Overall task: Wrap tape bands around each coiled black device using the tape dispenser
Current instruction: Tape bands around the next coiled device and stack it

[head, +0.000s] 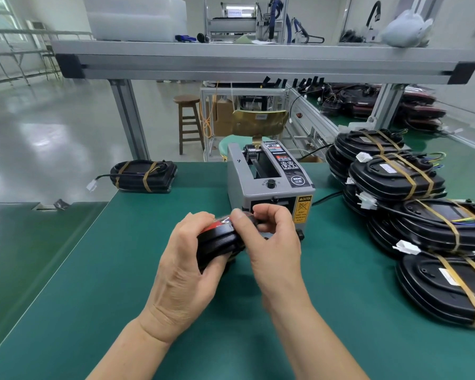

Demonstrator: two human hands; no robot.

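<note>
A black coiled device (pixel 217 241) with a red patch on top is held edge-on just above the green mat (pixel 121 270). My left hand (pixel 188 267) grips it from the left, fingers curled under it. My right hand (pixel 272 242) pinches its right end with thumb on top; whether a strip of tape is between those fingers is blurred. The grey tape dispenser (pixel 269 179) stands right behind my hands, and my right fingers partly cover its outlet.
A stack of black devices (pixel 395 179) banded with tan tape fills the right side of the mat, white connectors sticking out. One banded device (pixel 144 174) lies at the far left corner. An aluminium frame beam (pixel 258 64) crosses overhead.
</note>
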